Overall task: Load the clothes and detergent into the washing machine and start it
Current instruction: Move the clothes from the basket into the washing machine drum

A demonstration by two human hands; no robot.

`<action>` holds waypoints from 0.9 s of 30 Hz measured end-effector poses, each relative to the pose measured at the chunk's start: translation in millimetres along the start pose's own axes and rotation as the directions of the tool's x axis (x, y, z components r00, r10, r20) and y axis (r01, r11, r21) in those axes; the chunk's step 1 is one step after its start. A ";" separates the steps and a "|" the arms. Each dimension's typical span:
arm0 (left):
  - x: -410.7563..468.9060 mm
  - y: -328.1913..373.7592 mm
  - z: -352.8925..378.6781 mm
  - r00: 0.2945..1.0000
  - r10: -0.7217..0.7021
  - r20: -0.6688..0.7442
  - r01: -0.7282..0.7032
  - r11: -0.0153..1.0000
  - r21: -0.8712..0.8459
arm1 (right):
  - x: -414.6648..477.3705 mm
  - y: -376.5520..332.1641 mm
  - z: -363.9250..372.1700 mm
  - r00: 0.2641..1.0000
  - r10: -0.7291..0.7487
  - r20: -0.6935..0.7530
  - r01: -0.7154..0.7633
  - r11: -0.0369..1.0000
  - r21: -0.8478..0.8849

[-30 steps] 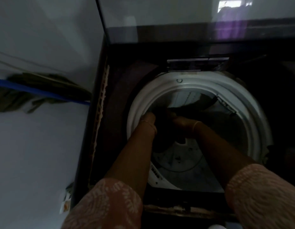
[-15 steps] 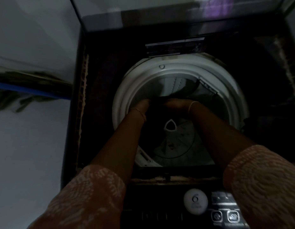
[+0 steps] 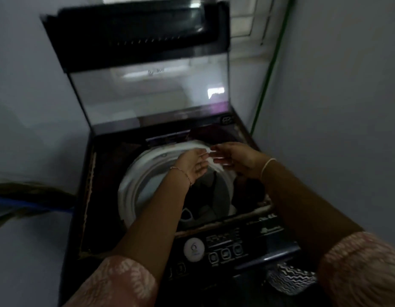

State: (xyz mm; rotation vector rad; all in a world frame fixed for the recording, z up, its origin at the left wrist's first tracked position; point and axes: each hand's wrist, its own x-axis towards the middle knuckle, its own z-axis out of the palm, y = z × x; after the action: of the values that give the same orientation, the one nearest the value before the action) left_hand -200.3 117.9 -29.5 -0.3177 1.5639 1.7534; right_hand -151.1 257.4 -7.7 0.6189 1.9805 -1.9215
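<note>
A dark top-loading washing machine stands in the corner with its glass lid raised. The white drum rim rings the opening, and dark clothes lie inside the drum. My left hand and my right hand hover just above the far side of the rim, palms facing each other, fingers spread, nothing in them. The control panel with a round white knob runs along the near edge.
Walls close in on both sides. A green hose runs down the right corner. At the left sits a dark cloth over a blue bar. A patterned black-and-white item lies at the lower right.
Both hands have come up out of the drum, leaving the dark clothes inside. The view has pulled back and tilted up, showing the whole lid.
</note>
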 end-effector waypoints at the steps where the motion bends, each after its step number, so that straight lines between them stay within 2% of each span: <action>1: -10.2 0.8 15.1 1.000 0.014 0.025 -0.014 1.000 -0.006 | -15.7 -1.2 -8.4 1.000 -0.013 -0.028 0.015 0.999 0.047; 4: -39.6 -2.6 60.9 0.993 0.051 0.110 -0.049 0.999 -0.021 | -63.3 0.9 -34.9 0.995 -0.039 -0.094 0.057 0.979 0.196; 7: -70.9 -19.9 106.7 0.977 0.072 0.201 -0.073 0.997 -0.003 | -107.9 14.1 -65.1 0.982 -0.084 -0.171 0.129 0.954 0.272; 13: -111.5 -80.3 192.0 0.965 0.039 0.258 -0.055 0.997 0.057 | -190.3 67.6 -116.2 0.957 -0.051 -0.287 0.134 0.951 0.280; 19: -120.6 -134.7 255.4 0.943 -0.061 0.326 0.018 0.991 0.133 | -241.4 126.5 -174.4 0.918 0.047 -0.394 0.128 0.906 0.404; 27: -62.5 -187.3 295.8 0.944 -0.188 0.270 0.142 0.973 0.181 | -225.2 216.6 -231.5 0.859 0.238 -0.454 0.063 0.830 0.554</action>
State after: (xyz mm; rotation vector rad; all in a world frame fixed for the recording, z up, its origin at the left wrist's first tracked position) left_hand 53.2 365.1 -64.0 -0.1064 1.4133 1.4620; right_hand 169.4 469.1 -68.4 1.4845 1.5572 -2.4710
